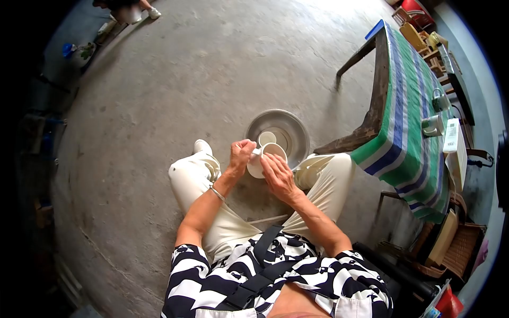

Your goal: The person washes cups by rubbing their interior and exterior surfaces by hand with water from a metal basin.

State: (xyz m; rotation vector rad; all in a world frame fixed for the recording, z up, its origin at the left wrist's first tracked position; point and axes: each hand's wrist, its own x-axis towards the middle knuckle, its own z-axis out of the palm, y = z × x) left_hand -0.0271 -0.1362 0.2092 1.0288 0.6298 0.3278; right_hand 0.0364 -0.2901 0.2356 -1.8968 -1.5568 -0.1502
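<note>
A white mug [254, 167] is held between my two hands over the floor, its mouth turned up towards me. My left hand [243, 153] is closed at the mug's handle side. My right hand [278, 173] lies over the rim, its fingers together along the mouth; whether the fingertips press on the inner wall or only the rim I cannot tell. Just beyond stands a wide metal basin [300, 125] on the floor. Inside it is a second white cup [267, 139], close to my left hand.
To the right is a table under a striped green, blue and white cloth [411, 124]. On it stand two mugs, one nearer [432, 125] and one farther [439, 100], beside a white box [454, 151]. A wicker chair [462, 241] is at lower right. Another person's legs [146, 7] show at far left.
</note>
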